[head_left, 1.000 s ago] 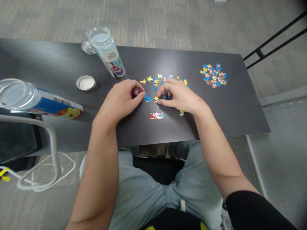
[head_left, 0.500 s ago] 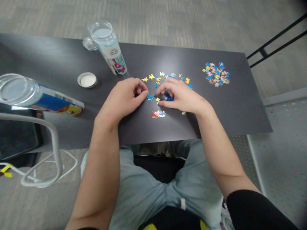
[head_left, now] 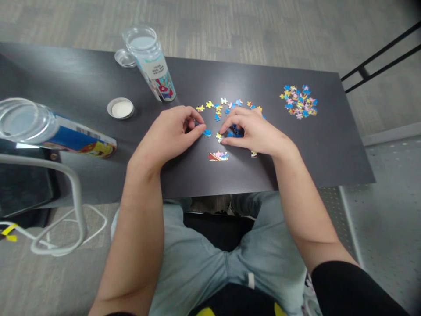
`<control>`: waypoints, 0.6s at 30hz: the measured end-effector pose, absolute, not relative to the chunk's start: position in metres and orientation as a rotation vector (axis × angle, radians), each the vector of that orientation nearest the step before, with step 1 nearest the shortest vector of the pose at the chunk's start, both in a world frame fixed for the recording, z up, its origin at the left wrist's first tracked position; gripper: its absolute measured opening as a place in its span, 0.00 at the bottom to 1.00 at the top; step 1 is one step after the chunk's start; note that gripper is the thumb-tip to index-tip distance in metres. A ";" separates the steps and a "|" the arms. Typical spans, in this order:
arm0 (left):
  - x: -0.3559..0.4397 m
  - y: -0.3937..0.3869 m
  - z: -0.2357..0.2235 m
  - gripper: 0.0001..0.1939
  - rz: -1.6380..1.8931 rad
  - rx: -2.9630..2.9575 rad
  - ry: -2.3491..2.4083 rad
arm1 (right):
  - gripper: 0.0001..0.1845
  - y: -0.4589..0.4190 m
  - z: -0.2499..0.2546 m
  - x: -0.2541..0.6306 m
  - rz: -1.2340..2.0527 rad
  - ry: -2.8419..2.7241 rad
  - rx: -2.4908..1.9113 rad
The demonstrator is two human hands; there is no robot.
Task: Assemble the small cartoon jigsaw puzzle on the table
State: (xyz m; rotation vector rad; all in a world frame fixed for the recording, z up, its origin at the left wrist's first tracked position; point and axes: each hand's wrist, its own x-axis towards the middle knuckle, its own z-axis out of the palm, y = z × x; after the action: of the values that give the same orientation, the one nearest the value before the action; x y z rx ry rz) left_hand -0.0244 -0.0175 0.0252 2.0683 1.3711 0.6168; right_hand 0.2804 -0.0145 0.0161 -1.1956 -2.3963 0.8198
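Observation:
My left hand (head_left: 180, 131) rests on the dark table with its fingers curled, thumb and forefinger closed at the edge of a blue puzzle piece (head_left: 207, 133). Opposite it, my right hand (head_left: 248, 129) has its thumb and forefinger around a small yellow-and-white puzzle piece (head_left: 219, 137). Under the right palm lie blue pieces, partly hidden. Closer to me is a joined strip of puzzle pieces (head_left: 218, 156), and a single piece (head_left: 253, 154) lies to its right. Beyond both hands, loose pieces (head_left: 209, 104) form a rough arc.
A pile of puzzle pieces (head_left: 299, 102) lies at the right on the table (head_left: 342, 149). At the left stand a clear-topped tube (head_left: 156, 70) and a blue-labelled tube (head_left: 75, 136). Near them are a round lid (head_left: 120, 108), another lid (head_left: 125, 58) and a white curved tube (head_left: 77, 197).
My right thumb and forefinger have closed in on the yellow-and-white piece. My left hand has stayed by the blue piece. The whole view has shifted slightly.

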 end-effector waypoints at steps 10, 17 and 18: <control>-0.029 -0.018 0.028 0.08 0.600 2.056 1.269 | 0.10 -0.018 0.017 0.280 0.825 -2.386 -1.211; -0.026 -0.020 0.027 0.16 0.581 2.064 1.181 | 0.08 -0.016 0.016 0.289 0.877 -2.385 -1.193; -0.024 -0.021 0.027 0.16 0.573 2.070 1.161 | 0.09 -0.016 0.016 0.292 0.884 -2.383 -1.201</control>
State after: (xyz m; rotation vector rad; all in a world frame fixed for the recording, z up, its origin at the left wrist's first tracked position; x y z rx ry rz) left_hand -0.0238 -0.0205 0.0266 2.0698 1.1605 0.5729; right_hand 0.2920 -0.0165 0.0163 -1.2014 -2.3834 0.8836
